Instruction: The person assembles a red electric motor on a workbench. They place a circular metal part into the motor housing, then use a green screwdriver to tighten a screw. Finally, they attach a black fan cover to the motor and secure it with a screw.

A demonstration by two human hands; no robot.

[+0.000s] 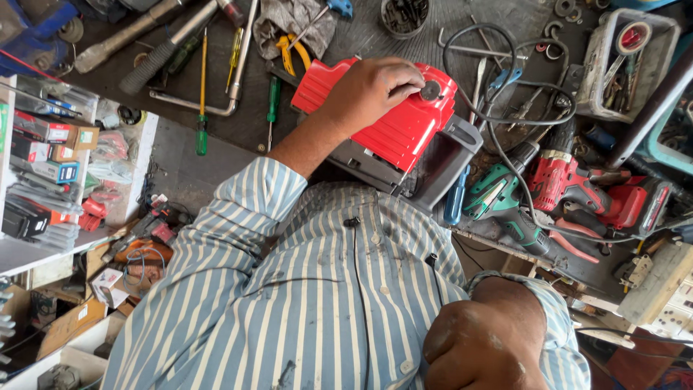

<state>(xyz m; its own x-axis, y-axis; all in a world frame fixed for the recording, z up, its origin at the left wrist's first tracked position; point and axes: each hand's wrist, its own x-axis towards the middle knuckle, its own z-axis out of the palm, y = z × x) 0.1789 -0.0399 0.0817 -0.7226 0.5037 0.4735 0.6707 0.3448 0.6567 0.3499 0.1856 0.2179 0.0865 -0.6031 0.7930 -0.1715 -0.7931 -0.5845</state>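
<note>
L hand [372, 90] grips the red tool [393, 119] from above, fingers by its knob, at the desk [216, 144] edge nearest the body. R hand [480, 350] is closed in a fist by the shirt, holding nothing visible. Drills [548, 188] just beside, screwdrivers [202, 94] further off; little open room.

A dark workbench [216, 155] is carrying a red tool [393, 119], screwdrivers [202, 108], drills [556, 180], cables [505, 94] and a tray [599, 65] near its far edge.
</note>
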